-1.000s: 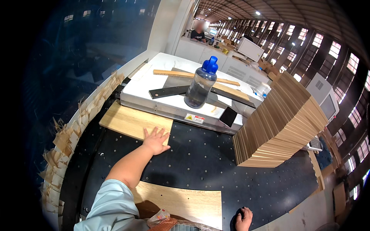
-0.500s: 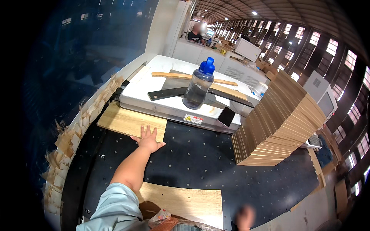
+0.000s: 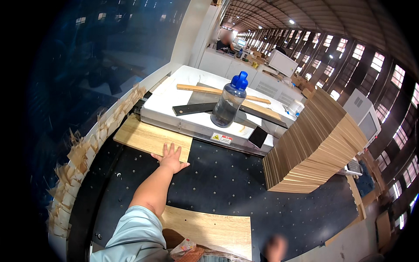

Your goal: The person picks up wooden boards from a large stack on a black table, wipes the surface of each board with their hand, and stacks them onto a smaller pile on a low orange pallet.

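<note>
My left hand [image 3: 170,161] lies with fingers spread on the near right end of a light wood-grain board [image 3: 144,134]. That board sits on the black studded table [image 3: 227,187], against the front of a raised white machine top [image 3: 159,107]. A second wood-grain board [image 3: 218,231] with small dark holes lies close to my body, partly covered by my arm. Near the lower edge, right of this board, my right hand [image 3: 276,248] is blurred, and its fingers cannot be made out.
A tall stack of boards [image 3: 305,148] stands at the right. The white top carries a blue-lidded water bottle [image 3: 229,102], a black bar [image 3: 194,108], wood strips [image 3: 198,88] and a dark phone-like slab [image 3: 258,137]. Torn tape fringes the left panel [image 3: 74,174]. Farther back, a person [image 3: 224,43] sits near monitors.
The whole view has shifted slightly. My left hand stays on the same board, and both boards keep their places.
</note>
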The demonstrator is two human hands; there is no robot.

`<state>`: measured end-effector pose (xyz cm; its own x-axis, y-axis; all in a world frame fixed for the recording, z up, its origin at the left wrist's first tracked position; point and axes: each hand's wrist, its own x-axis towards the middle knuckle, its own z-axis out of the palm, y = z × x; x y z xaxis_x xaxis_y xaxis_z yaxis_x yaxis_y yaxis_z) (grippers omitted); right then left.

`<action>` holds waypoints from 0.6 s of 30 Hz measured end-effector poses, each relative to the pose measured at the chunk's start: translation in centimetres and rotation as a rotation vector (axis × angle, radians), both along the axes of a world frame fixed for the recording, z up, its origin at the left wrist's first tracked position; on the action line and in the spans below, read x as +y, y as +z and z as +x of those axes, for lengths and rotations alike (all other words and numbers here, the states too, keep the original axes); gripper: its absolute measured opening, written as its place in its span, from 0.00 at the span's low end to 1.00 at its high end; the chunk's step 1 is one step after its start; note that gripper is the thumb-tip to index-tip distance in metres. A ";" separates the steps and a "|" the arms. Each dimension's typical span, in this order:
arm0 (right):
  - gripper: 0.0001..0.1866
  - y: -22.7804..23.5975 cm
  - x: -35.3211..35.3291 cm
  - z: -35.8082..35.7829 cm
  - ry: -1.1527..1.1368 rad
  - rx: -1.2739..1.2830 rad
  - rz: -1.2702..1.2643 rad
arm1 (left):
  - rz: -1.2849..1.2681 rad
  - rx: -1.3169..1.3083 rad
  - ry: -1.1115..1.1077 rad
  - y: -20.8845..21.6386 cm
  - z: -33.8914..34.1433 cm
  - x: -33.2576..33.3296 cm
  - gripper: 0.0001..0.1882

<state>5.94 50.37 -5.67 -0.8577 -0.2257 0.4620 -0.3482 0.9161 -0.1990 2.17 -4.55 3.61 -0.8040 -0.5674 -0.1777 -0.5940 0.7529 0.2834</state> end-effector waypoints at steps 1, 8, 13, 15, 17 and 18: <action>0.06 0.1 -0.3 -0.1 0.030 0.085 -0.003 | 0.004 -0.001 0.001 -0.2 -0.1 -0.1 0.46; 0.07 0.8 -0.6 0.2 0.024 0.054 -0.017 | 0.003 -0.037 -0.006 -0.2 0.0 -0.1 0.46; 0.06 -1.1 0.5 0.2 0.048 0.144 0.054 | -0.002 -0.033 0.009 -0.1 0.0 -0.3 0.46; 0.06 -1.7 0.7 0.2 0.055 0.168 0.058 | 0.001 -0.041 0.007 -0.5 0.0 -0.5 0.46; 0.07 -2.9 2.1 -0.2 0.080 0.240 0.056 | 0.004 -0.038 -0.004 -0.4 -0.3 -0.3 0.45; 0.08 -3.3 2.8 -0.4 0.093 0.277 0.053 | 0.011 -0.033 -0.002 -0.3 -0.3 -0.1 0.45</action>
